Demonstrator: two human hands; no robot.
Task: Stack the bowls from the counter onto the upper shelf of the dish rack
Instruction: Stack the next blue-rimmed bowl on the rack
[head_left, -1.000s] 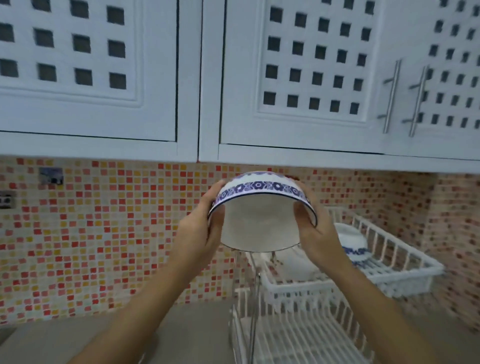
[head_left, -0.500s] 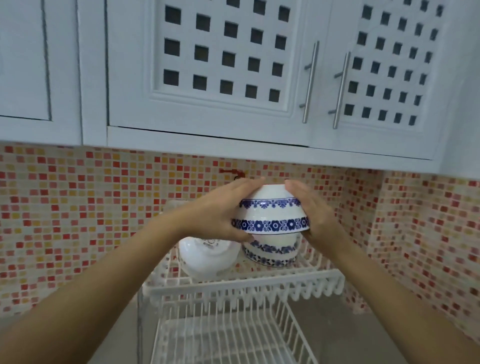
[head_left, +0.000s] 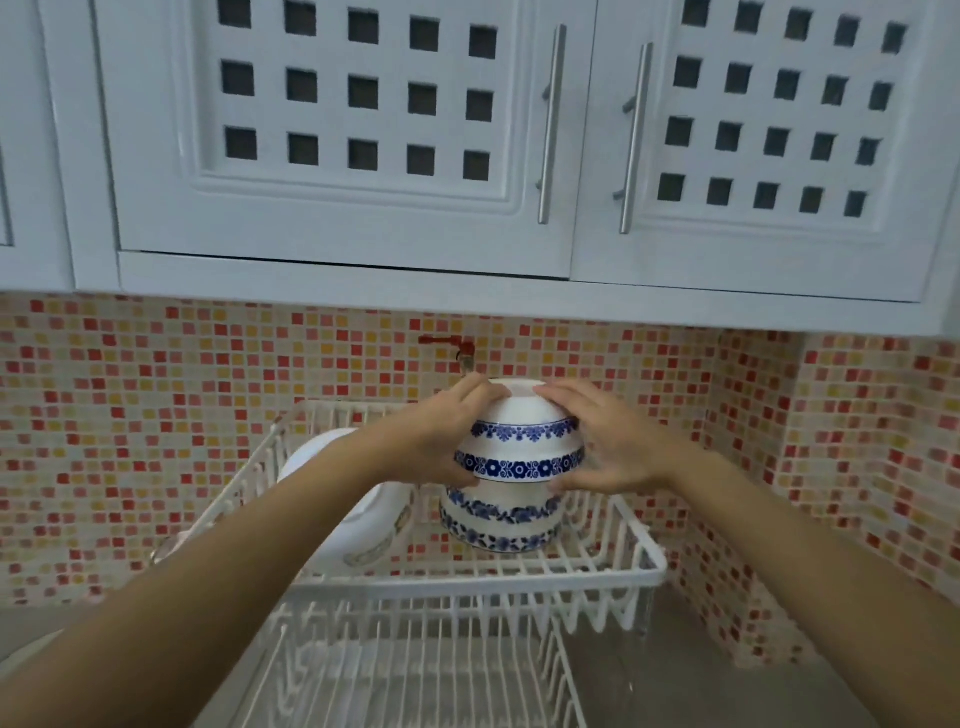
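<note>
Here, left hand (head_left: 439, 447) and right hand (head_left: 615, 447) clamp upturned bowl (head_left: 519, 441), grip wide; seemingly touching stacked bowl (head_left: 501, 522), upper shelf (head_left: 483, 582)

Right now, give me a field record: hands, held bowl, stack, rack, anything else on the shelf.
left hand: on the left side of the held bowl, part of a two-handed grip
right hand: on the right side, fingers over the base
held bowl: upside down, white with blue floral bands
stack: held bowl sits over the lower bowl, also upside down
upper shelf: white wire, carries the stack
white dish: left of the stack, leaning on edge
lower shelf: nothing visible on it
</note>
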